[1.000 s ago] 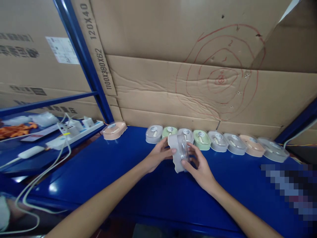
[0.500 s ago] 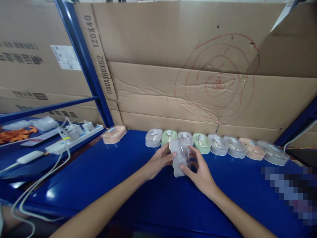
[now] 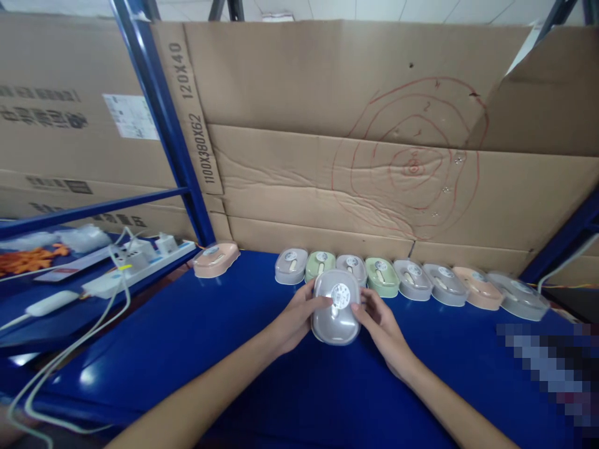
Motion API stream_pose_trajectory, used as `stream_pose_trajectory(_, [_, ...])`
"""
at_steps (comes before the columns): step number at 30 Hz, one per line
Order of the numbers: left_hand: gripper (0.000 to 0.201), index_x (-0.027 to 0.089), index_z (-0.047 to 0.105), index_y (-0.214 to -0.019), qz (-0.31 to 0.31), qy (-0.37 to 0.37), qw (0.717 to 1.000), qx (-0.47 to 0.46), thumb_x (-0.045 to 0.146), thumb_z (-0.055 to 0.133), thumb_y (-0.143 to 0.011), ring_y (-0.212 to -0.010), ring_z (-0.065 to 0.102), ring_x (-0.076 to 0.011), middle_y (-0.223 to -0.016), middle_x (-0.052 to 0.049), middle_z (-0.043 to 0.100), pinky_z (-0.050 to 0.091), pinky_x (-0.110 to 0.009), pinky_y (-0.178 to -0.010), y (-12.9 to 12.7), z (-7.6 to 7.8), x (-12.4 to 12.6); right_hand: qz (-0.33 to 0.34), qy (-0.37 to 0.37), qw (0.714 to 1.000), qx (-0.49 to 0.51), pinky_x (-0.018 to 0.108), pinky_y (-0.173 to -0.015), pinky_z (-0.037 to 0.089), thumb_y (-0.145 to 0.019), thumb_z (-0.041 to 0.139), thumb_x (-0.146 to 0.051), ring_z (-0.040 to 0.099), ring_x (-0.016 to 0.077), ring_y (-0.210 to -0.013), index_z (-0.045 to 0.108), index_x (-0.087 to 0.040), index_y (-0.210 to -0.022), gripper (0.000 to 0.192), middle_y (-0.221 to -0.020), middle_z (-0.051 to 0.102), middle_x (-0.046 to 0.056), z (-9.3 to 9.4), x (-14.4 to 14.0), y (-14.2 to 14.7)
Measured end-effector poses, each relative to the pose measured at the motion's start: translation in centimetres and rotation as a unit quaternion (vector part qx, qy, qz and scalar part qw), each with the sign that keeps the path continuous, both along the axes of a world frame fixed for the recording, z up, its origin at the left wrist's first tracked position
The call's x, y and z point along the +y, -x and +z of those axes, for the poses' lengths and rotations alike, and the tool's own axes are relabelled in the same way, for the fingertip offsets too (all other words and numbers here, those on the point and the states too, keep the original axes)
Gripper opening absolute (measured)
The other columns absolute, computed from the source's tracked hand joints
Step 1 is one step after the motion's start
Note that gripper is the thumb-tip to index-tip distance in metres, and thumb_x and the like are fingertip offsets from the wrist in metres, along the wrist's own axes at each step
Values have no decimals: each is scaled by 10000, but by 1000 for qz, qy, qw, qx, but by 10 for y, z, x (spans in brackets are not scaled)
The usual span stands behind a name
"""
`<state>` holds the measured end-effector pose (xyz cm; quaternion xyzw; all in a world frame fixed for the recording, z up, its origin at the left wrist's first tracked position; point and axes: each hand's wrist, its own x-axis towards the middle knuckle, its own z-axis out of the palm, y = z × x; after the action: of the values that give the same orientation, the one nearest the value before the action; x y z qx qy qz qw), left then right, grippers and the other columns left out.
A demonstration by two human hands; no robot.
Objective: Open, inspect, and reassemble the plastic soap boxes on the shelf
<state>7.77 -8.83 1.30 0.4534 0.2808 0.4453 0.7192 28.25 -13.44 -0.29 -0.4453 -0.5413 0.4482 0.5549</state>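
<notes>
Head view: a grey lidded box [image 3: 336, 307] with a round white sticker on its clear lid is held between both hands just above the blue shelf surface [image 3: 196, 349], lid facing up toward the camera. The left hand [image 3: 296, 316] is closed on the box's left side, its thumb laid along the upper left edge. The right hand [image 3: 382, 325] is closed on the right side, with its fingertips pressed against the lid rim. The box is located near the middle of the shelf, just in front of a row of similar boxes [image 3: 412, 279] set along the far edge, against a wall of cardboard sheets [image 3: 327, 168]. In that row grey, green and peach boxes are seen side by side, touching or nearly touching. One peach box [image 3: 216, 259] is set apart to the left, near a blue upright post [image 3: 163, 125]. Concentric red rings [image 3: 412, 165] are drawn on the cardboard behind the row. On the lower shelf to the far left a white power strip [image 3: 140, 265] with plugs and trailing white cables [image 3: 70, 349] is seen. A pixelated patch is found at the right edge.
</notes>
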Motion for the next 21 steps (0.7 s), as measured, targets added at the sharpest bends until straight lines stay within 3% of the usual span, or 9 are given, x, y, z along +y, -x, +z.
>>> stream_pose_trajectory(5, [606, 221, 689, -1316, -6, -7, 1000, 8, 322, 950, -779, -1135, 721, -292, -1251, -119, 776, 536, -389, -977, 0, 3, 0, 90, 73, 991, 65, 442, -1010, 585, -886, 823, -700, 762, 288, -1050, 764, -230, -1186, 561, -1116, 807, 91, 5, -2, -1])
stream_pose_trajectory(10, [676, 226, 680, -1353, 26, -35, 998, 40, 413, 982, -777, -1244, 700, -327, -1321, -135, 762, 531, -431, -1053, -3, 3, -4, 90, 84, 991, 58, 382, -878, 595, -861, 850, -709, 760, 254, -940, 785, -207, -1156, 586, -1004, 809, 83, -1, 1, -2])
stream_pose_trajectory(16, [652, 197, 711, -1288, 38, -42, 996, 65, 449, 989, -754, -1142, 740, -307, -1259, -137, 789, 564, -396, -977, 2, 11, -2, 102, 70, 990, 67, 378, -808, 594, -872, 830, -724, 736, 226, -837, 766, -208, -1091, 564, -938, 780, 59, -4, 2, 5])
stream_pose_trajectory(19, [702, 187, 717, -1294, 93, -67, 991, 73, 470, 997, -716, -1077, 752, -296, -1196, -124, 806, 578, -357, -911, 20, 25, 14, 107, 66, 989, 75, 391, -801, 584, -891, 787, -758, 741, 222, -806, 749, -194, -1099, 602, -961, 780, 75, -6, 2, 7])
stream_pose_trajectory(21, [732, 177, 718, -1297, 173, -87, 978, 76, 488, 994, -694, -1059, 756, -294, -1189, -121, 809, 583, -335, -875, 41, 34, 32, 104, 66, 990, 65, 376, -783, 563, -896, 765, -780, 734, 211, -787, 750, -187, -1077, 620, -958, 778, 81, -7, 1, 8])
